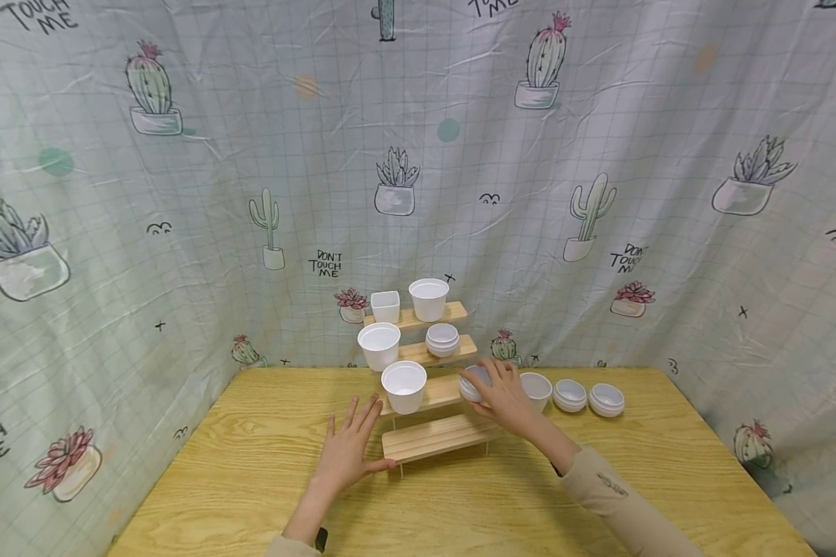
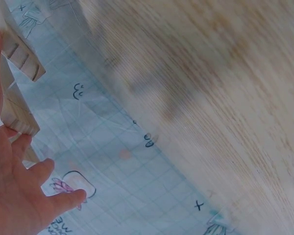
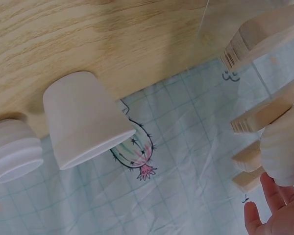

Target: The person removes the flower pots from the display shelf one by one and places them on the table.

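A tiered stand with wooden shelves [image 1: 437, 436] stands on the table. My right hand [image 1: 503, 398] grips a small ribbed white pot [image 1: 471, 384] at the right end of the second shelf from the bottom; the right wrist view shows the fingers [image 3: 271, 192] against this pot [image 3: 284, 147]. At the stand's left side my left hand [image 1: 346, 449] has its fingers spread, touching the shelf ends; in the left wrist view the hand [image 2: 19, 183] lies beside the shelf ends [image 2: 20, 115]. A round white pot [image 1: 404, 387] sits at the left of the same shelf.
Higher shelves hold a square pot [image 1: 385, 307], two round pots [image 1: 429, 300] [image 1: 379, 346] and a ribbed pot [image 1: 442, 340]. Right of the stand, a tapered pot [image 1: 536, 389] and two ribbed pots [image 1: 570, 395] [image 1: 607, 400] stand on the table [image 1: 251, 480]. A patterned curtain [image 1: 460, 186] hangs behind.
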A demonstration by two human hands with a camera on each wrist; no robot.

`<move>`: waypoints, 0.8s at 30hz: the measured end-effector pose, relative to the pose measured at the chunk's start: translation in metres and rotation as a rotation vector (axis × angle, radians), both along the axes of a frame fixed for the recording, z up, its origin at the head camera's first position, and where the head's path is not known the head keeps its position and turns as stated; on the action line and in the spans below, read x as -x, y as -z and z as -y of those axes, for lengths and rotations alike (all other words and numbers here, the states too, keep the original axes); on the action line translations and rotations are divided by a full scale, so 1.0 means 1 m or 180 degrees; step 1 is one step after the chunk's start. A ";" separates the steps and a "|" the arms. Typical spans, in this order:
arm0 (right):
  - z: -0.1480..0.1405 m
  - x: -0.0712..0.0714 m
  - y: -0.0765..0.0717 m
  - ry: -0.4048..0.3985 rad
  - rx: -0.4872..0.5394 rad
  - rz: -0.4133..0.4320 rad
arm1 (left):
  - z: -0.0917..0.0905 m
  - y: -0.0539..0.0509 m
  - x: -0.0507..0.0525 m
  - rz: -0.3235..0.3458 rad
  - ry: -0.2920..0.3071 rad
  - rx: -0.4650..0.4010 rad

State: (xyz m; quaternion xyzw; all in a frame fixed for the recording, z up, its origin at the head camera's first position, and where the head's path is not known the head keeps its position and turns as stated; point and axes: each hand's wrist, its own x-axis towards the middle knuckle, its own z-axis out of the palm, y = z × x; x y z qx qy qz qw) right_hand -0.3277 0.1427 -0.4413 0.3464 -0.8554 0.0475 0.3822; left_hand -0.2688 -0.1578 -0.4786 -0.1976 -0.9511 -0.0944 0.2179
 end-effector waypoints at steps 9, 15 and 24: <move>-0.009 -0.008 0.002 -0.0007 -0.0031 0.0098 | -0.001 -0.002 -0.001 0.0133 -0.0082 0.0058; -0.014 -0.014 0.004 -0.0040 -0.0046 -0.0003 | -0.001 -0.002 -0.001 0.0155 -0.0086 0.0049; -0.024 -0.021 0.009 0.0025 -0.0169 -0.0076 | -0.001 -0.003 0.000 0.0257 -0.0114 0.0075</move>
